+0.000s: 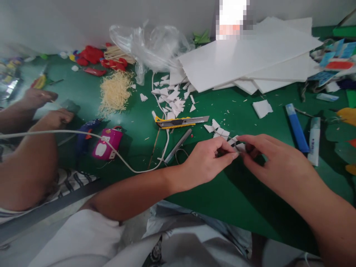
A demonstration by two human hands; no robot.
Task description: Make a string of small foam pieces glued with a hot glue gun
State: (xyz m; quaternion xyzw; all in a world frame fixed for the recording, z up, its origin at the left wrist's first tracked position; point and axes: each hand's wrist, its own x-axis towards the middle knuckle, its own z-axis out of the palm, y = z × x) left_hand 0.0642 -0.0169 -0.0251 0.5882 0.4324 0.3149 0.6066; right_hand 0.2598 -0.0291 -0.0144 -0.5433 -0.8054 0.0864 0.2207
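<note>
My left hand (pixel 210 159) pinches the near end of a thin dark strand that carries small white foam pieces (pixel 221 132). Fingertips of my right hand (pixel 267 155) close on the same strand from the other side, partly covering it. The decorated strand runs away from my fingers toward the upper left, just above the green table (pixel 236 193) or resting on it; which one I cannot tell. Left of my hands lie a yellow box cutter (pixel 182 121) with its blade out and a grey pen-like stick (pixel 178 146).
White foam scraps (pixel 172 98) are piled behind the cutter, with white boards (pixel 244 59) stacked beyond. A white cable (pixel 128 168) crosses the left side past a pink box (pixel 108 144). Blue tube (pixel 297 128) at right. Another person's hands (pixel 57 118) work at far left.
</note>
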